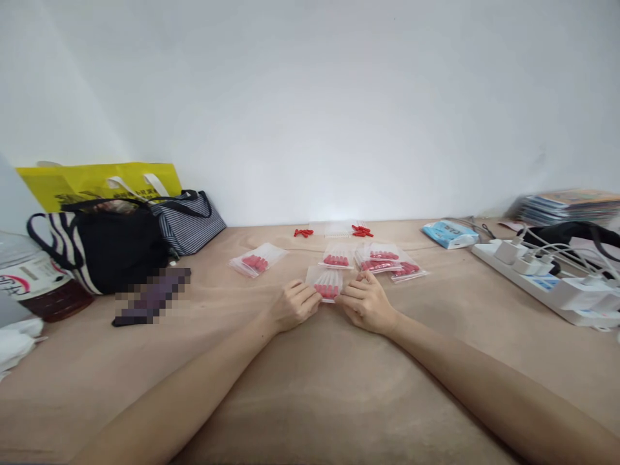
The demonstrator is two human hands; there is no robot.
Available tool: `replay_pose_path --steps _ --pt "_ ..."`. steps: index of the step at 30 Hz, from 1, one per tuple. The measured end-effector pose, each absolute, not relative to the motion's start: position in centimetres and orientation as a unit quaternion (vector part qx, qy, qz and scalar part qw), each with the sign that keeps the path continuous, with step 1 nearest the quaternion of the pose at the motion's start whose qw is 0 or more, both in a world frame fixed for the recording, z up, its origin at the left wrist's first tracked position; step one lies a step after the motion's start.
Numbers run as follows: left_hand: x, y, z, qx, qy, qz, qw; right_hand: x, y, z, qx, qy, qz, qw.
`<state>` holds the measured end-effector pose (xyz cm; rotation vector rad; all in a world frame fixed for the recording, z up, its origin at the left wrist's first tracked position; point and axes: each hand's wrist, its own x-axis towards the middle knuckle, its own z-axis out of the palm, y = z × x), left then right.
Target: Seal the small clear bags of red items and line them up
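Note:
A small clear bag (328,278) with several red-ended pieces in it lies between my hands. My left hand (296,305) has its fingers closed on the bag's lower left corner. At the lower right side, the curled fingers of my right hand (367,302) pinch the same bag. Just behind it lies another clear bag (338,256) with red pieces. To the right is a pile of similar filled bags (382,256), and to the left are more filled bags (256,261). Two groups of loose red pieces (303,232) (361,230) lie near the wall.
On the left stand a yellow bag (97,181), a black bag (116,245), a striped bag (188,223), a large bottle (53,290) and a dark pixelated object (155,297). On the right are a blue packet (449,234), a power strip (533,284) and stacked booklets (566,206).

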<state>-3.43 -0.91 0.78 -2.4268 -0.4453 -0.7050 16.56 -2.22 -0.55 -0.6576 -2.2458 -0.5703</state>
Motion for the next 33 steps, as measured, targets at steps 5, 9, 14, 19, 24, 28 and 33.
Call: replay_pose_path --steps 5,9,14,19,24,28,33 --pt "-5.3 -0.8 1.0 -0.903 -0.149 -0.269 0.299 16.7 -2.3 -0.6 -0.256 -0.871 -0.201 0.367" --pt "-7.0 -0.9 1.1 -0.899 -0.155 -0.281 0.297 16.7 -2.1 -0.7 -0.258 -0.869 -0.189 0.378" --pt "-7.9 -1.3 1.0 -0.915 -0.196 -0.29 0.2 16.6 -1.9 -1.0 -0.265 -0.87 -0.179 0.376" --pt "-6.8 -2.3 1.7 -0.82 -0.431 -0.311 -0.212 16.6 -1.9 -1.2 -0.261 -0.877 -0.15 0.375" --pt "-5.4 -2.8 2.4 -0.522 -0.531 -0.361 -0.561 16.1 -2.3 -1.1 -0.23 -0.902 -0.117 0.346" --pt "-6.2 -1.8 1.9 -0.463 -0.547 -0.441 -0.541 16.4 -2.5 -1.0 -0.245 -0.916 -0.048 0.314" --pt "-7.0 1.5 1.3 -0.362 -0.575 -0.584 -0.444 17.0 -2.5 -1.0 -0.276 -0.915 0.0 0.294"
